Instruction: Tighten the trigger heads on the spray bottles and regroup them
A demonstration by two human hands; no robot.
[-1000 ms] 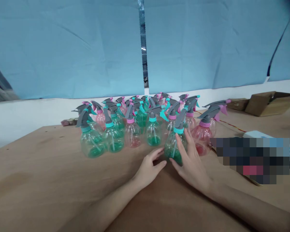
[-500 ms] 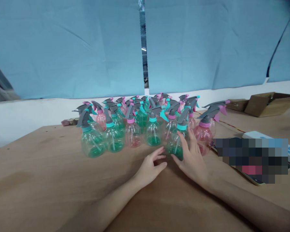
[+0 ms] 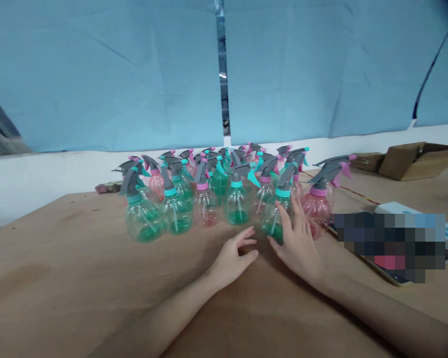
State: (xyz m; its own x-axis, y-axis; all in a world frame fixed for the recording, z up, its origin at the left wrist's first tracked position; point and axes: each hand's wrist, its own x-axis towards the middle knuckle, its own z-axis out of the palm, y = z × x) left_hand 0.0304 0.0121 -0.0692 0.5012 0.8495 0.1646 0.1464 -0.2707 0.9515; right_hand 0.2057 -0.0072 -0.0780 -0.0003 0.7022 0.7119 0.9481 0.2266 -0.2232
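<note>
Several clear spray bottles stand upright in a group on the wooden table (image 3: 97, 278), green-tinted or pink-tinted, with grey spray heads. My right hand (image 3: 296, 238) is at the front right of the group, its fingers apart around the near side of a green bottle with a turquoise collar (image 3: 274, 219). Whether the fingertips press on it is hard to tell. A pink bottle (image 3: 315, 206) stands just right of that hand. My left hand (image 3: 235, 258) rests low over the table with fingers spread and nothing in them, in front of another green bottle (image 3: 237, 204).
A phone (image 3: 397, 278), partly under a blurred patch, and a white and blue box (image 3: 392, 208) lie at the right. An open cardboard box (image 3: 406, 164) sits at the back right, near a thin red-yellow wire (image 3: 358, 195). A blue sheet (image 3: 134, 74) hangs behind.
The green bottle at my right hand has shifted slightly to the right, and the hand has moved a little the same way. My left hand has stayed almost still.
</note>
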